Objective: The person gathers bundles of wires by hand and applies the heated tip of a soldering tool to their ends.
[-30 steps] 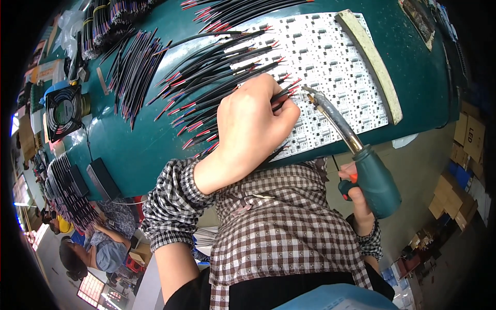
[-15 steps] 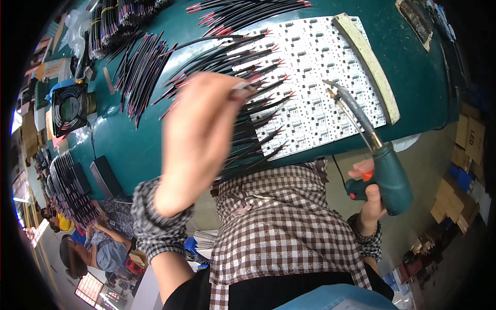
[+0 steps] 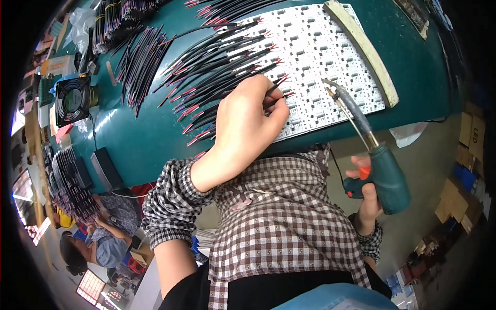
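My left hand (image 3: 247,124) is closed in a pinch around a black cable (image 3: 275,85) with a red tip, low over the white circuit board panel (image 3: 310,57). Its fingertips partly hide the cable. Several more black cables (image 3: 206,77) with red ends reach from the table onto the panel's left part. In my right hand (image 3: 369,200) is a green soldering gun (image 3: 390,178), wrapped by my fingers near its red trigger. The gun's bent metal tip points up and left, above the panel's right half, apart from my left hand.
A long pale strip (image 3: 364,51) lies across the panel's right edge. At left are a loose cable pile (image 3: 144,64), a small black fan (image 3: 73,102) and a dark box-shaped adapter (image 3: 106,169). Bundled cables (image 3: 108,26) lie far left. Another person (image 3: 106,243) sits at lower left.
My left hand has moved right and down from above the cables to the panel, now pinching a cable there. The panel sits slightly higher in view. My right hand still holds the soldering gun.
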Motion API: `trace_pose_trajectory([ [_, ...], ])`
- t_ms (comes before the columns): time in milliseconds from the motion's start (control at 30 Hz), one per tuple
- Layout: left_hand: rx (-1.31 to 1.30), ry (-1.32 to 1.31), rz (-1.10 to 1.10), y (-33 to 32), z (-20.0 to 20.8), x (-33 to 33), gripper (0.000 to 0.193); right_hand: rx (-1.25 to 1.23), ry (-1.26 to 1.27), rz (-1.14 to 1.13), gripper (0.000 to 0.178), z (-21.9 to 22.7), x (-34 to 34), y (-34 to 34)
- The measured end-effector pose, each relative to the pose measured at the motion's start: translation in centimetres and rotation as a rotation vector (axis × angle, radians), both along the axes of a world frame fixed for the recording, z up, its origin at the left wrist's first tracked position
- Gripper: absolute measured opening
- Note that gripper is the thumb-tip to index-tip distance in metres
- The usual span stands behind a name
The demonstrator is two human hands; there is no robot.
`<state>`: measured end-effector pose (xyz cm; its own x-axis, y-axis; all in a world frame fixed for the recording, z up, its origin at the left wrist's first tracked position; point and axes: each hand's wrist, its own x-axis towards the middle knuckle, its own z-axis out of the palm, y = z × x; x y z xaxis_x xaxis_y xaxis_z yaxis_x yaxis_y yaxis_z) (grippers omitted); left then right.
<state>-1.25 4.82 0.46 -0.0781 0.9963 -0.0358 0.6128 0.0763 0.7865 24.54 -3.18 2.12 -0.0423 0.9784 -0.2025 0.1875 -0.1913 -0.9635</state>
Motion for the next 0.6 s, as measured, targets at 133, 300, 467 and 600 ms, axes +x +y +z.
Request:
trace_pose_trajectory([
  [133,0.008,-0.002,0.019,-0.2,0.1,0.3,0.012,0.024,0.016,0.021,0.067,-0.1,0.1,-0.2],
  [300,0.031,0.026,0.038,-0.4,-0.3,0.5,0.012,-0.011,0.03,0.046,0.061,-0.2,0.3,-0.7],
  [467,0.049,0.075,0.034,-0.5,-0.3,0.7,0.013,0.061,-0.007,0.122,0.077,-1.6,1.7,-1.6],
  [600,0.047,0.096,0.04,-0.5,-0.4,0.7,0.015,0.184,-0.225,0.316,0.075,-2.1,2.7,-1.6],
])
